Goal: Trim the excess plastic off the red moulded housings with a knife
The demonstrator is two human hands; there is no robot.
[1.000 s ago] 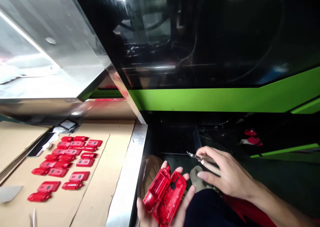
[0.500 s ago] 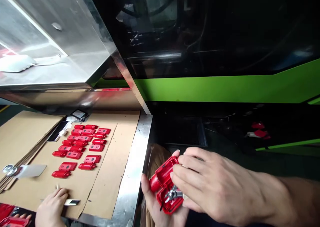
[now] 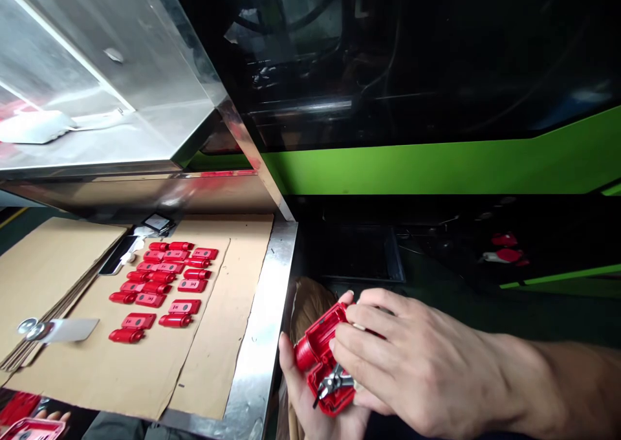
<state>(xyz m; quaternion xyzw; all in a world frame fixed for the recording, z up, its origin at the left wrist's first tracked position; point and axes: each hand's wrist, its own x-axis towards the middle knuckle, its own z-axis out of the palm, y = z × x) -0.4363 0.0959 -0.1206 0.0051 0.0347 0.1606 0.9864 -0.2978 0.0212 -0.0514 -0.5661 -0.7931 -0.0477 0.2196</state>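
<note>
Held off the right edge of the table (image 3: 252,356), below its near right corner: a red plastic housing (image 3: 323,352), open side up, cradled in the left hand (image 3: 315,407). Left thumb up along the housing's left side, palm beneath it, fingers (image 3: 286,362) curled around the part and grasping it. Right hand (image 3: 412,369) laid over the housing from the right, fingers (image 3: 354,349) bent down onto its top and right side, covering most of it. Clamped in the right hand and poking out beneath those fingers: small metal cutters (image 3: 334,382), tips touching the housing's near end. Rounded barrel end of the housing sticking out to the left, clear of both hands.

On the table, sheets of brown cardboard (image 3: 204,362) covering the surface almost to the steel rim. Toward the far left part of the cardboard, a group of small red moulded parts (image 3: 162,281) laid flat in rough rows, well apart from the hands. Just beyond them at the far edge, a dark flat device (image 3: 158,222) and a black strip with a white piece (image 3: 119,262). Near the left edge, a metal scraper (image 3: 63,329) lying flat. At the near left corner, below the table edge, a red tray (image 3: 29,429) with another person's fingertips (image 3: 55,416) on it.

Above the table, a slanted steel hood (image 3: 121,71). Behind the hands, a machine with a dark window and a green panel (image 3: 436,165); more red pieces (image 3: 504,249) in its dark recess at the right.
</note>
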